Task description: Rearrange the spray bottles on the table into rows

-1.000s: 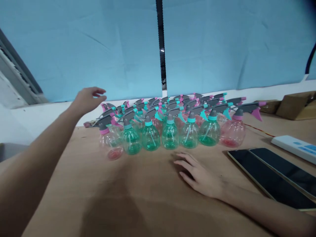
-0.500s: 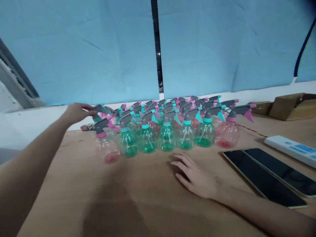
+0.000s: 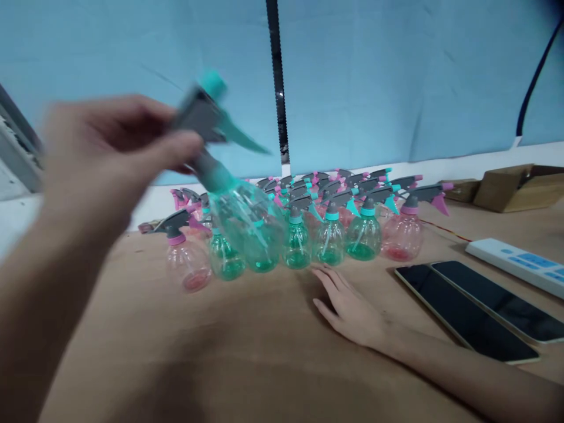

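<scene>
My left hand (image 3: 118, 147) grips the grey head of a green spray bottle (image 3: 240, 205), holding it tilted in the air in front of the others; motion blurs both. The bottle has a turquoise nozzle, trigger and collar. Behind and below it, several spray bottles stand upright in rows, some green and some pink, such as a green spray bottle (image 3: 364, 238) and a pink spray bottle (image 3: 402, 235) at the right end. Another pink spray bottle (image 3: 188, 264) stands at the left front. My right hand (image 3: 350, 308) lies on the table with fingers stretched out, just short of the front row, holding nothing.
Two dark-screened phones (image 3: 458, 311) lie side by side on the wooden table (image 3: 282, 364), right of my right hand. Beyond them is a white power strip (image 3: 520, 261). A cardboard box (image 3: 506, 191) stands at the back right, before a blue-covered wall (image 3: 374, 76).
My left hand has lifted a green spray bottle out from the left back of the group and brought it up, nearer and rightward. My right hand stays nearly in place on the table.
</scene>
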A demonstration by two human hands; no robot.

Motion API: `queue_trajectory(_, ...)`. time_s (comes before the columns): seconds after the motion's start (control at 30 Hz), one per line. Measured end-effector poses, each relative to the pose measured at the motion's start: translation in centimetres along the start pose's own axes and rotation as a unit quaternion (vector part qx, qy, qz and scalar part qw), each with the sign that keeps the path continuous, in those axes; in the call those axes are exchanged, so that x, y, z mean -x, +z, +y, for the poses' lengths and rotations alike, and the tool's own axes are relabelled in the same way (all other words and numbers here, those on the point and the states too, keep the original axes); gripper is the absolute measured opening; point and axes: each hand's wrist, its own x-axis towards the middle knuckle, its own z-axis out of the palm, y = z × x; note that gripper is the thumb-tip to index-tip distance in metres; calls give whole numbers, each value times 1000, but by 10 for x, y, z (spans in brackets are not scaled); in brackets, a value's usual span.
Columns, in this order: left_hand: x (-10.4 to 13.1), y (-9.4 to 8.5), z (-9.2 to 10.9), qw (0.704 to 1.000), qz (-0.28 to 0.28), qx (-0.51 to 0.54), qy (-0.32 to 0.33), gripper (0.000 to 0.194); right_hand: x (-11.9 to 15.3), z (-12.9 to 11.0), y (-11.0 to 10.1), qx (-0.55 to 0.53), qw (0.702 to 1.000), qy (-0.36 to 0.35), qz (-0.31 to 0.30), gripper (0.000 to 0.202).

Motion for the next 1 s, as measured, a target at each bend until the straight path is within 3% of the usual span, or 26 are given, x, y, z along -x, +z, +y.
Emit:
queue_trajectory(0.03,17,14,27,999,13,23,40,35,0,1,1,6,1000,2,7,50)
queue_trajectory(0.07,31,29,49,996,-48,45,56,25,0,2,2,10,1000,2,13,50)
queue_trajectory(0.1,43,44,62,992,-95,65,58,18,0,2,3,12,1000,-1,16,50)
queue_trajectory(0.17,56,71,68,986,-151,42,49,14,0,4,5,12,1000,-9,17,52)
queue_trajectory(0.3,59,102,43,984,-171,-2,42,16,1,4,5,8,1000,-15,11,52)
queue_trajectory(0.5,58,112,29,986,-161,49,1,19,0,4,4,7,1000,-15,1,51)
queue_trajectory(0.83,80,134,12,970,-153,180,-64,34,1,8,6,-1,1000,-22,5,51)
queue_trajectory(0.9,80,139,5,956,-181,219,-78,51,1,8,6,-2,1000,-25,3,51)
queue_trajectory(1.0,76,146,-6,912,-286,287,-68,71,0,8,6,-2,1000,-24,-1,50)
